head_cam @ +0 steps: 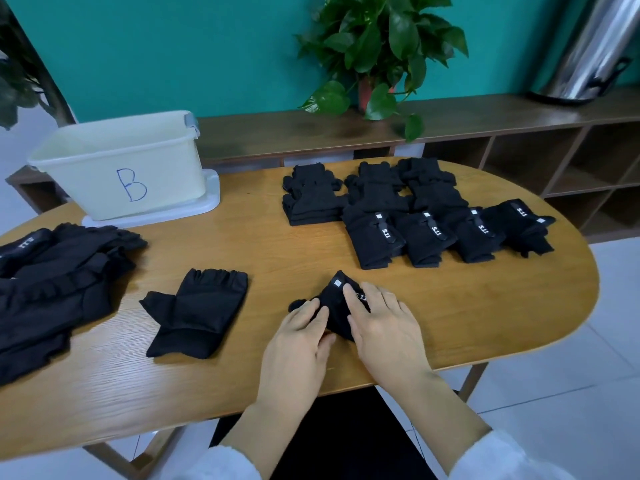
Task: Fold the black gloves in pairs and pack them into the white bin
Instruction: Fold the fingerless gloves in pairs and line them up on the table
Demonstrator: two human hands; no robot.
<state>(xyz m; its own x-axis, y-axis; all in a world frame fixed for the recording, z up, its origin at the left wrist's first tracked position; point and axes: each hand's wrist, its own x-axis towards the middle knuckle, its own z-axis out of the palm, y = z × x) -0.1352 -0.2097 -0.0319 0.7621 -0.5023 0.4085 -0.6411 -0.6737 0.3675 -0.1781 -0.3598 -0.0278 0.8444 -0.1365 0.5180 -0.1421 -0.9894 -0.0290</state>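
1. Both hands press on one small black folded glove bundle (pixel 337 308) near the front edge of the light brown wooden table (pixel 242 244). The left hand (pixel 298 332) lies on its left side and the right hand (pixel 384 323) on its right, likely to keep the fold flat
2. The fingers (pixel 356 301) of both hands are fairly straight and close together, pressing on the cloth
3. A single flat black fingerless glove (pixel 199 313) lies just left of the hands, perhaps the next one to fold
4. A loose heap of unfolded black gloves (pixel 52 282) sits at the left edge
5. Neat rows of folded black glove pairs (pixel 408 213) wait at the back right, well apart from the tall white plastic bin (pixel 124 164); none look packed yet
6. The bin has a blue "B" drawn on it. Some gloves show small white tags and white print that seems to read "5.11"
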